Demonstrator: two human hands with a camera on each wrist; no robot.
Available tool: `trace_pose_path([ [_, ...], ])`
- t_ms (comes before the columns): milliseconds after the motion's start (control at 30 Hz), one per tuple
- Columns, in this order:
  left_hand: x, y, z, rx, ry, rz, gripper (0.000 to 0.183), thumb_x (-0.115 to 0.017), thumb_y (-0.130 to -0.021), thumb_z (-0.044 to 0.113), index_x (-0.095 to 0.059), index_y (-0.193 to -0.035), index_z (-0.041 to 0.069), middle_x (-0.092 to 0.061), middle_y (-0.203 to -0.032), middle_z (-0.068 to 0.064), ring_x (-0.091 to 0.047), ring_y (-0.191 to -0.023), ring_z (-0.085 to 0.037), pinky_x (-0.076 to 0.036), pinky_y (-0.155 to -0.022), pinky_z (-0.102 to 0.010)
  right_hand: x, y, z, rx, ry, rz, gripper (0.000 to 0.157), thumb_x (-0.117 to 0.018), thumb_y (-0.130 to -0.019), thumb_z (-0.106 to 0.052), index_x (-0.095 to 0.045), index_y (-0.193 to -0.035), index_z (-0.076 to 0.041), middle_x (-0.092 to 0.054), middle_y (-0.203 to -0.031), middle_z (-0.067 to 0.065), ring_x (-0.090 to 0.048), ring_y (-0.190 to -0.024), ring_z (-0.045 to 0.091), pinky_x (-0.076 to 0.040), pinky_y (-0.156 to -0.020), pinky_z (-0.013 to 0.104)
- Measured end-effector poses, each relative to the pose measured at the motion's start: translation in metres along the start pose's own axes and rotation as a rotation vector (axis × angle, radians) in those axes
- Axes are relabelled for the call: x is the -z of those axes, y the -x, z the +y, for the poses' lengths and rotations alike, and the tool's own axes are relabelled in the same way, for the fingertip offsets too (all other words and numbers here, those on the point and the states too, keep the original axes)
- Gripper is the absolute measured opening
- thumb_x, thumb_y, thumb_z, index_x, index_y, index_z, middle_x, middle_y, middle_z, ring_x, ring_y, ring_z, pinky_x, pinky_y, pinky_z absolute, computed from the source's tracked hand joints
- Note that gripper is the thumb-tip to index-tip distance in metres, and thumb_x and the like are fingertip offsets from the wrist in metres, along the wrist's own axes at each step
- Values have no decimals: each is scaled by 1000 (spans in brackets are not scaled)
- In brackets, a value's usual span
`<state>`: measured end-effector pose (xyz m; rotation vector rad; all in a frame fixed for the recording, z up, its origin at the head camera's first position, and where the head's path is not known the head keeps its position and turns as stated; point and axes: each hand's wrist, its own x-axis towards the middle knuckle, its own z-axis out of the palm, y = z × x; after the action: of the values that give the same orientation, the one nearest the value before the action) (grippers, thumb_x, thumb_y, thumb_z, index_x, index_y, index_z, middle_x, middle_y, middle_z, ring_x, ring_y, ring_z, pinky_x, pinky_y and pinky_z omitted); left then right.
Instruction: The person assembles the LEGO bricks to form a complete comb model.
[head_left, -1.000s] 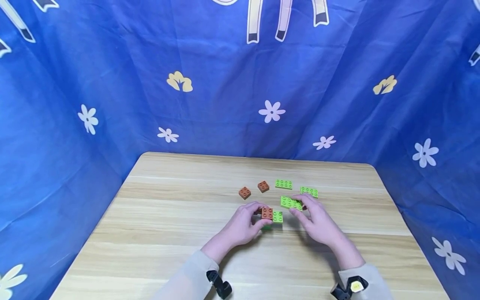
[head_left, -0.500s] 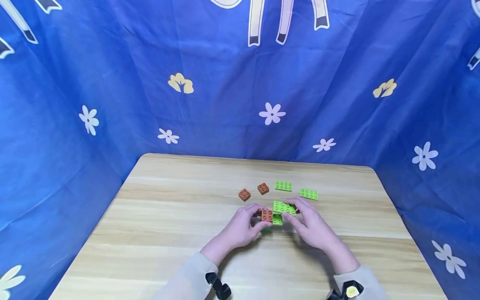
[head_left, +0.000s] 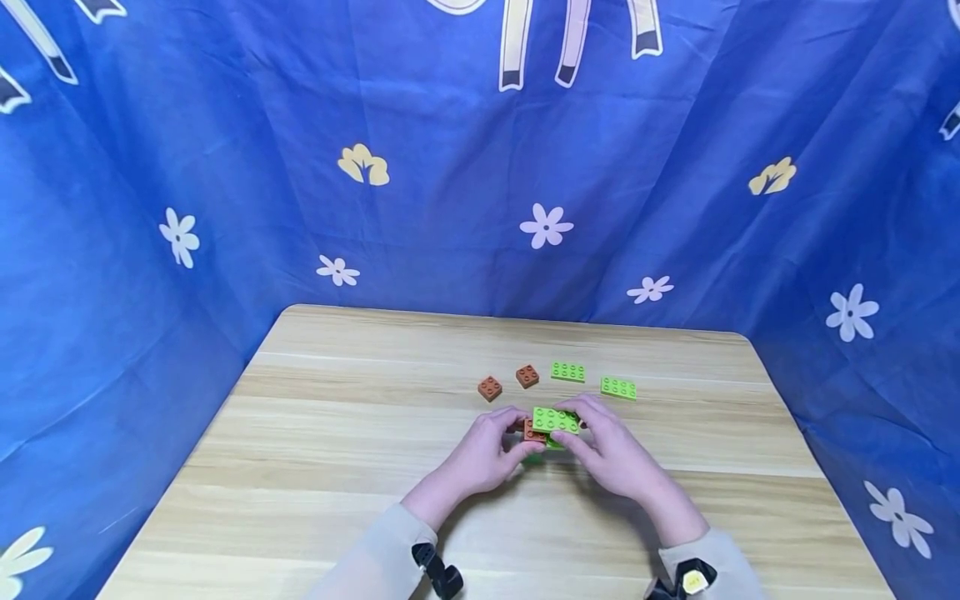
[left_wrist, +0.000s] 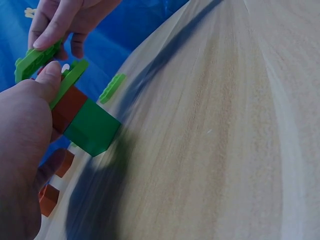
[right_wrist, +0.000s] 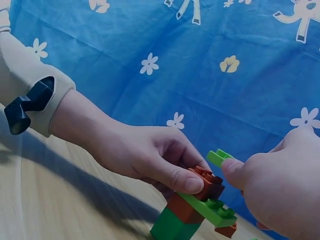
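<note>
My left hand (head_left: 487,454) grips a small stack of toy building bricks near the table's middle. From the bottom, the stack has a dark green brick (left_wrist: 93,127), a brown brick (left_wrist: 69,109), a light green brick (right_wrist: 220,214) jutting out sideways, and a top brown brick (right_wrist: 210,188). The left thumb and fingers lie around the upper bricks. With its thumb and fingers, my right hand (head_left: 618,454) pinches another light green eight-stud brick (head_left: 556,420). That brick is tilted just above the top brown brick and partly hides it in the head view.
Two loose brown bricks, one on the left (head_left: 490,388) and one to its right (head_left: 527,376), lie behind the hands. Two light green bricks, one farther back (head_left: 567,372) and one on the right (head_left: 618,388), lie beside them. Blue patterned cloth (head_left: 450,233) surrounds the wooden table (head_left: 337,467).
My right hand has moved left with its light green brick, from beside the stack to over its top. The left hand and the stack have stayed nearly still.
</note>
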<state>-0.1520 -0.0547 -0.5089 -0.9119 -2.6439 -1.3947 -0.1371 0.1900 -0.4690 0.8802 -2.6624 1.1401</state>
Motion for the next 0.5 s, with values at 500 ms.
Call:
trace_pose_path([
  [500, -2, 0, -3, -6, 29, 13, 33, -79, -97, 34, -70, -121, 13, -72, -109, 8, -68, -101, -8, -57, -95, -32, -7, -1, 0, -2, -38, -34, 37, -72, -103, -31, -66, -135, -15, -64, -126, -12, -60, -121, 11, -55, -103, 42],
])
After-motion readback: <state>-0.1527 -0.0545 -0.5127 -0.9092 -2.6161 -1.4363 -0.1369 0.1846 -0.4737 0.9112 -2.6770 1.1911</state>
